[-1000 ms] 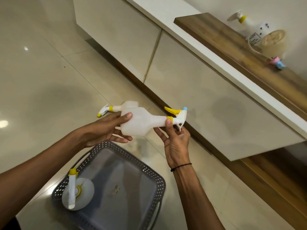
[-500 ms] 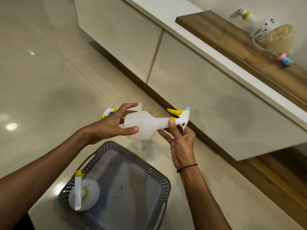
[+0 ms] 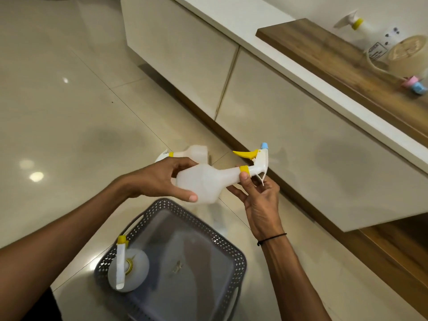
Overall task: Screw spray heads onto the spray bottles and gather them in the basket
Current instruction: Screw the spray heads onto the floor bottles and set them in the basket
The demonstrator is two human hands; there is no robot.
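I hold a translucent white spray bottle (image 3: 203,181) sideways above the floor. My left hand (image 3: 162,179) wraps around its body. My right hand (image 3: 257,193) pinches the yellow collar of its spray head (image 3: 257,163), which has a yellow trigger and a blue nozzle tip. Below stands a grey perforated basket (image 3: 234,256) with one finished bottle (image 3: 128,269) upright in its left corner. Another bottle with a spray head (image 3: 192,152) lies on the floor behind my left hand, partly hidden.
A white cabinet (image 3: 289,126) runs along the right, with a wooden shelf (image 3: 335,63) on top. On the shelf stand a further spray bottle (image 3: 368,35), a round woven container (image 3: 407,54) and a pink and blue spray head (image 3: 414,84). Glossy tile floor (image 3: 69,112) stretches left.
My left hand shifted its grip around the bottle body, and the bottle turned a little. My right hand stays on the yellow collar. The camera view drifted slightly.
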